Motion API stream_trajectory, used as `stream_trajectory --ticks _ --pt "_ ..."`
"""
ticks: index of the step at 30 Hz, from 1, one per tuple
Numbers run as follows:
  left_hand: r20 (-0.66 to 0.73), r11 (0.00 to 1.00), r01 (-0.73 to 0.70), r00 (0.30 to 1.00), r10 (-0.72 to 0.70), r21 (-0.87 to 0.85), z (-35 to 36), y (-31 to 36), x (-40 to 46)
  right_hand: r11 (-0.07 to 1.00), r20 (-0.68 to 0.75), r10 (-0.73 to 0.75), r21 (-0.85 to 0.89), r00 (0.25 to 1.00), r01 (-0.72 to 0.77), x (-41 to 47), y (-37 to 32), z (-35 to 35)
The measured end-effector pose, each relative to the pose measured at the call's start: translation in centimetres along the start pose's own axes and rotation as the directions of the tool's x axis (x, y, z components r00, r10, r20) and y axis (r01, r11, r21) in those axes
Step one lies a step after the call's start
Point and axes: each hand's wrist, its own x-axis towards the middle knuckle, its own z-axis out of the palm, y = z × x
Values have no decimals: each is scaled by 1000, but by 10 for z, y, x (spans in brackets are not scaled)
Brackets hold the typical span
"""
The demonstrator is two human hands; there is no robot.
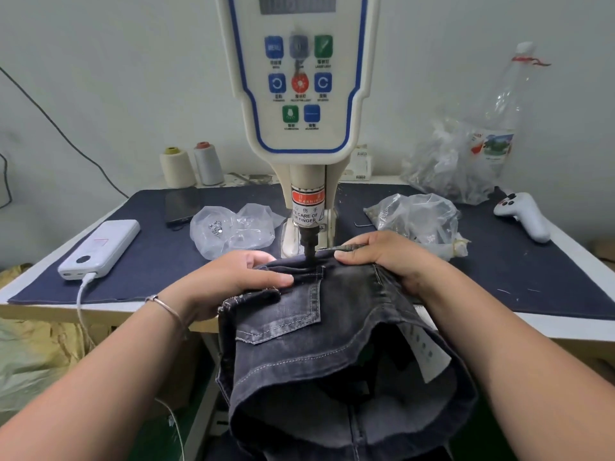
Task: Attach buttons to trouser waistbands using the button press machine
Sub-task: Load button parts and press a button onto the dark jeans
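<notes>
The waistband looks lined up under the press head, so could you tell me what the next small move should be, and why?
Probably draw both thumbs slightly back before triggering the press. The waistband already lies under the press head, held flat by the left hand and right hand, whose thumbs sit close to it; the warning label says to mind fingers.
</notes>
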Motion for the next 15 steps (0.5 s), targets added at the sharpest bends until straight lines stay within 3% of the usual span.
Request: stream_trajectory --ticks 7,15 --pt "-217 997 -42 974 56 68 -1 -8 18 973 -149 -106 -220 983 71 14 5 2" --pt "-160 997 -66 985 59 -37 2 -27 18 938 -134 -149 -334 980 97 17 15 6"
